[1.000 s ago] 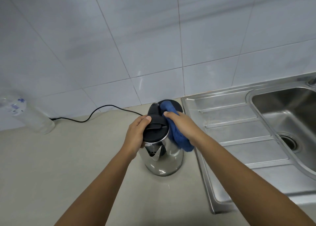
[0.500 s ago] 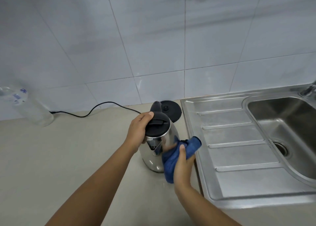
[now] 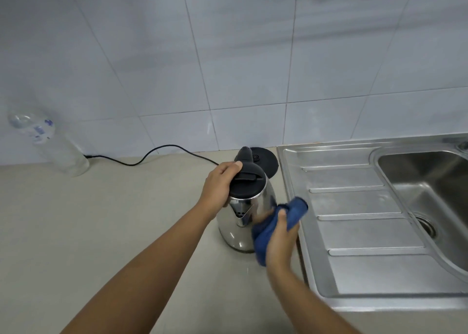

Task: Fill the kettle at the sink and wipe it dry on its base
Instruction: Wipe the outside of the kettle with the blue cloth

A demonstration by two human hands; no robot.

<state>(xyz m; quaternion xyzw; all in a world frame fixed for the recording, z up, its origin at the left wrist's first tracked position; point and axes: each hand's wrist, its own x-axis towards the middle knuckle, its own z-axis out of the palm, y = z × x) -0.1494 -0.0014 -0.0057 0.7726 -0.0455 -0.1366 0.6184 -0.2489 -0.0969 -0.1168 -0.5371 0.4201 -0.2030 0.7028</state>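
Note:
A steel kettle [image 3: 240,217] with a black lid stands upright on the beige counter, its spout toward me. My left hand [image 3: 219,188] grips its top at the lid and handle. In my right hand [image 3: 282,242] is a blue cloth [image 3: 278,222], pressed against the kettle's lower right side. The black round base [image 3: 266,160] lies just behind the kettle near the wall, and the kettle is not on it. A steel sink [image 3: 430,181] lies to the right.
A black power cord [image 3: 141,160] runs along the wall from the base to the left. A clear plastic bottle [image 3: 50,146] stands at the far left against the tiled wall. The sink's ribbed drainboard [image 3: 354,219] borders the kettle on the right.
My right hand has swept the blue cloth from the kettle's top right down to its lower right side. The left hand keeps its hold on the lid.

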